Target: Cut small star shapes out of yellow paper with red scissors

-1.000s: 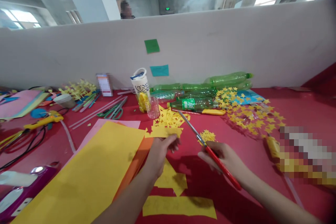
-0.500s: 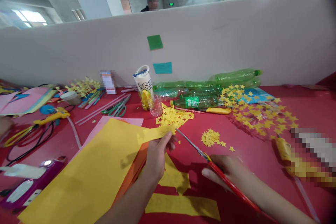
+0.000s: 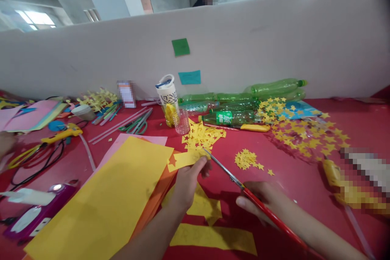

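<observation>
Between the thumb and fingers of my left hand point(image 3: 190, 180) is a strip of yellow paper point(image 3: 184, 159), with a star-shaped hole near its left end. My right hand point(image 3: 263, 199) grips red-handled scissors point(image 3: 227, 172), whose tip meets the strip's right end. Behind the strip lies a heap of yellow paper scraps point(image 3: 202, 135) with star cut-outs. Right of it is a small pile of yellow paper stars point(image 3: 246, 158). Under my left arm are yellow sheets point(image 3: 103, 195) over orange paper point(image 3: 160, 187). A long yellow strip point(image 3: 213, 239) lies near the front.
Green plastic bottles point(image 3: 225, 118), a white cup point(image 3: 167, 93) and a yellow cutter knife point(image 3: 255, 128) line the back. At right stand many stars on stems point(image 3: 310, 138) and a yellow glue gun point(image 3: 332, 174). A purple power strip point(image 3: 39, 211) and another glue gun point(image 3: 70, 131) lie left.
The yellow strip has shifted slightly right and turned, so its star-shaped hole shows more plainly. The scissors stay at its right end. A person behind the partition has moved right.
</observation>
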Motion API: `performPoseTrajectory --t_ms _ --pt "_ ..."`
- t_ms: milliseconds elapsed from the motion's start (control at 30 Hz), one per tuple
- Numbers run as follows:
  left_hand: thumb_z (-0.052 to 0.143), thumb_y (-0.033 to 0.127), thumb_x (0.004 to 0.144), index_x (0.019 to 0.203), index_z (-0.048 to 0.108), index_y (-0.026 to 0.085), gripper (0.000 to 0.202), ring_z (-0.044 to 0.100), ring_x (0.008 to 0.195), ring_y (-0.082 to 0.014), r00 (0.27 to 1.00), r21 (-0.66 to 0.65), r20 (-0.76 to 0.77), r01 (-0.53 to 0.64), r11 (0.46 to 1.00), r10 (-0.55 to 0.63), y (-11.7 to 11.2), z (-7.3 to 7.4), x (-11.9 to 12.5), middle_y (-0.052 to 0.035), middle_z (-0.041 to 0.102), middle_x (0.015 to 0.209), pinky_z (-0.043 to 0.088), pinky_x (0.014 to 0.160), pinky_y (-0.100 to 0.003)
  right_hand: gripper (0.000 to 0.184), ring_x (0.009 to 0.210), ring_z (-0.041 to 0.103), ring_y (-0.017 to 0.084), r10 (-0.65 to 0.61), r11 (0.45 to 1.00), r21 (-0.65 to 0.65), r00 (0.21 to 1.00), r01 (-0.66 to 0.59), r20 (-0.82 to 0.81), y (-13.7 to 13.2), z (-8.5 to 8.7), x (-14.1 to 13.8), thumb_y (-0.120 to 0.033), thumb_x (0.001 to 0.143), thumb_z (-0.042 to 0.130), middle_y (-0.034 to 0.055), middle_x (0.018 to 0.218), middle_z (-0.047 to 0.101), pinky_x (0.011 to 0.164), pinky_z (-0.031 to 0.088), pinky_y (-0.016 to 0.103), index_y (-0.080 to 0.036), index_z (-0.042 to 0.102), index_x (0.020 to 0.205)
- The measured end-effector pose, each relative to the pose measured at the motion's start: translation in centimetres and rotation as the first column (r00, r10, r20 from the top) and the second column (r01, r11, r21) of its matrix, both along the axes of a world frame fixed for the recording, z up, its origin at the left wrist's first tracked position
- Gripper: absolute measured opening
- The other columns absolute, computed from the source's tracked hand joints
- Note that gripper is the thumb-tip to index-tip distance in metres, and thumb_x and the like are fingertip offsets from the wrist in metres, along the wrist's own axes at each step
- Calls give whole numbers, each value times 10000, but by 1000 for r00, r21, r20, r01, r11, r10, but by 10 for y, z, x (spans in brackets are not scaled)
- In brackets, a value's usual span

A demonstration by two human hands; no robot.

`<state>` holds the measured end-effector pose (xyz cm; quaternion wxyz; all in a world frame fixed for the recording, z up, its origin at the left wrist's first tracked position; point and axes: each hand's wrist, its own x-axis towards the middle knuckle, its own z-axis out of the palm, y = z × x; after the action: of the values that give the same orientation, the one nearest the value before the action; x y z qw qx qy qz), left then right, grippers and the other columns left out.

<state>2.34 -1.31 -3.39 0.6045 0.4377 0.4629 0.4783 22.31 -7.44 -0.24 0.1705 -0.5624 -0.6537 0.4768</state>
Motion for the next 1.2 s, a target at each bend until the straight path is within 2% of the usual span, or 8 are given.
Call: performPoseTrajectory --t_ms 167,333,500,700,933,1200 --pt "595 360 804 656 694 180 253 518 620 -157 1000 -6 8 -17 1000 17 0 1 -2 -27 629 640 402 612 -267 426 485 254 80 28 999 -21 990 -32 -140 -1 3 -2 -535 858 552 -59 533 364 433 197 205 -192 426 638" --pt "610 359 800 687 714 156 255 523 630 -153 999 -28 34 1 1000 0 -2 9 -4 -35 626 627 417 630 -266 445 427 275 71 52 996 -58 963 -70 -266 -2 4 0 -577 885 473 -72 475 352 415 178 210 -189 466 667" --pt "626 370 785 675 712 137 272 520 602 -141 1000 0 0 -30 1000 30 -4 13 -4 -46 645 638 411 593 -259 485 405 344 71 81 993 -59 964 -99 -252 -1 0 2 -619 873 453 -55 466 418 410 190 212 -192 421 645" --pt "609 335 806 668 711 142 258 524 589 -134 998 44 -51 -22 999 24 -3 13 -7 -35 629 609 416 581 -252 487 418 290 59 80 991 -86 966 -104 -248 -2 0 1 -619 879 445 -69 482 379 411 172 212 -201 366 643" --pt "641 296 786 670 702 144 201 546 578 -137 999 69 10 -38 997 38 -1 12 -8 -37 650 613 428 551 -251 526 389 273 63 18 985 -165 972 -58 -236 -5 0 -2 -682 852 414 -74 443 352 392 156 222 -204 393 634" --pt "657 294 773 653 698 141 199 559 560 -121 998 26 56 -24 999 23 2 9 -11 -26 652 598 434 536 -232 527 378 266 57 10 976 -206 968 -63 -253 -4 3 -4 -680 856 411 -79 433 354 384 161 217 -206 387 626"
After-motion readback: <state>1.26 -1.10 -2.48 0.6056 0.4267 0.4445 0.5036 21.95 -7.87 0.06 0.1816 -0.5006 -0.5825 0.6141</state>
